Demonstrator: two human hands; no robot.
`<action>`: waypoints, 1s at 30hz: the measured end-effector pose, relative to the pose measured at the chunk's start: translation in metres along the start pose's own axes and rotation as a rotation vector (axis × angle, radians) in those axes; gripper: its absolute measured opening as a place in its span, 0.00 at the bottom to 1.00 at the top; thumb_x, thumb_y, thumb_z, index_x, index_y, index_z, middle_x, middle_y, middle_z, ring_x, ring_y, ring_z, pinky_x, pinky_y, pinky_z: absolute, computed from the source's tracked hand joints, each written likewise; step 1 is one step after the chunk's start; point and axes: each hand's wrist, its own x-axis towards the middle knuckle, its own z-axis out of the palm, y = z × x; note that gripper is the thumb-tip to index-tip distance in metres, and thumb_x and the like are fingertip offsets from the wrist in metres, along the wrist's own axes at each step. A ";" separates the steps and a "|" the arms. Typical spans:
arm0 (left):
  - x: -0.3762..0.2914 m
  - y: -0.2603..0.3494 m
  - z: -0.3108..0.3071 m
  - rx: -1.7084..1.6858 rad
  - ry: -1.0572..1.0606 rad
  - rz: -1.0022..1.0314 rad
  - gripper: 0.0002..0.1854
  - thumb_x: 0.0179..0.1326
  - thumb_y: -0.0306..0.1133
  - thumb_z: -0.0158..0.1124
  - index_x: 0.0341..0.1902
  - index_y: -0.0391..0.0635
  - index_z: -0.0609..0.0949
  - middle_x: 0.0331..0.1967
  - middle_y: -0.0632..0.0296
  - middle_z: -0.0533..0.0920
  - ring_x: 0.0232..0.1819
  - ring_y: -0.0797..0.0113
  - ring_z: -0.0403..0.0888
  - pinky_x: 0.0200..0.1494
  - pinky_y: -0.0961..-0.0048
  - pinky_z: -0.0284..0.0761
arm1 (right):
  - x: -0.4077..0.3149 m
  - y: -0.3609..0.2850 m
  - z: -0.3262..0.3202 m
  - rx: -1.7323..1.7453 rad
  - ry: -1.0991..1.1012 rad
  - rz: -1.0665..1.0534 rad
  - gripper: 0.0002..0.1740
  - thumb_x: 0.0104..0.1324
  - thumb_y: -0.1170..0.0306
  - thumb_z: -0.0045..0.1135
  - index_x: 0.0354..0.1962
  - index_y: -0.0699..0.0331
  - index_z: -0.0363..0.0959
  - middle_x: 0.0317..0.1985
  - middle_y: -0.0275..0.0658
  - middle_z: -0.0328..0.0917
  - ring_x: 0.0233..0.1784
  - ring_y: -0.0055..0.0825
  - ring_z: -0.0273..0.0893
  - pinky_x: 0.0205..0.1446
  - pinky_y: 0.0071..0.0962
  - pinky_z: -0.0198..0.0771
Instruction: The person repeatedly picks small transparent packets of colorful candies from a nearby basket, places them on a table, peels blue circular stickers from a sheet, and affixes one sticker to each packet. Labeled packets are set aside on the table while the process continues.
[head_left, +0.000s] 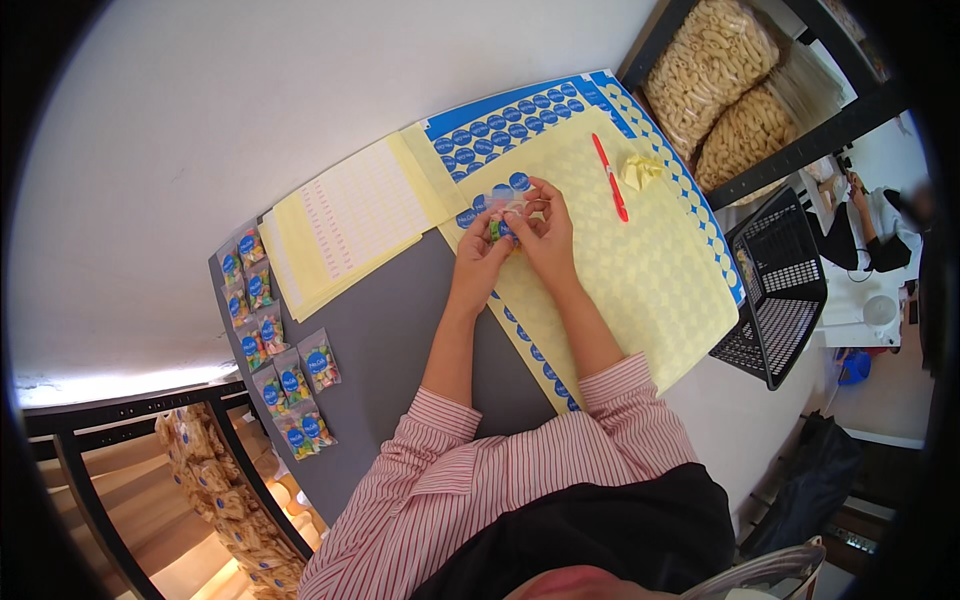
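Both my hands hold a small clear plastic bag of colourful pieces (500, 225) over the sheets of round blue stickers. My left hand (480, 259) grips its left side, and my right hand (549, 236) pinches it from the right near the top. A round blue sticker shows on the bag's front, partly hidden by my fingers. Just beyond the bag lie several loose-spaced round blue stickers (519, 181) on yellow backing paper. At the table's left edge, several filled bags with blue stickers (319, 363) lie in rows.
White label sheets on yellow backing (352, 225) lie left of my hands. A red pen (610, 178) and crumpled yellow paper (642, 172) rest on the yellow sheet (637, 277). A black plastic basket (787, 300) stands right; bags of pasta (711, 67) fill a rack. Another person (874, 225) sits farther right.
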 end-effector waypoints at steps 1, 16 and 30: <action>0.000 -0.001 0.000 0.033 -0.006 0.010 0.25 0.61 0.21 0.50 0.63 0.36 0.61 0.54 0.57 0.72 0.53 0.70 0.73 0.56 0.75 0.68 | 0.000 0.001 -0.001 0.053 -0.006 0.002 0.34 0.51 0.80 0.63 0.56 0.68 0.59 0.44 0.38 0.64 0.37 0.17 0.68 0.35 0.17 0.71; 0.002 0.006 0.005 -0.251 -0.028 -0.043 0.24 0.59 0.21 0.53 0.61 0.36 0.65 0.50 0.60 0.75 0.53 0.66 0.75 0.50 0.78 0.71 | 0.010 -0.030 -0.014 0.206 0.044 0.143 0.27 0.61 0.75 0.55 0.57 0.65 0.59 0.44 0.35 0.67 0.40 0.17 0.70 0.37 0.18 0.68; -0.007 0.024 0.011 0.002 0.013 0.215 0.23 0.55 0.24 0.64 0.54 0.41 0.70 0.44 0.63 0.74 0.42 0.74 0.76 0.41 0.80 0.74 | -0.031 -0.185 -0.128 1.037 -0.013 -0.597 0.25 0.56 0.64 0.51 0.50 0.69 0.65 0.37 0.38 0.63 0.40 0.29 0.59 0.49 0.32 0.53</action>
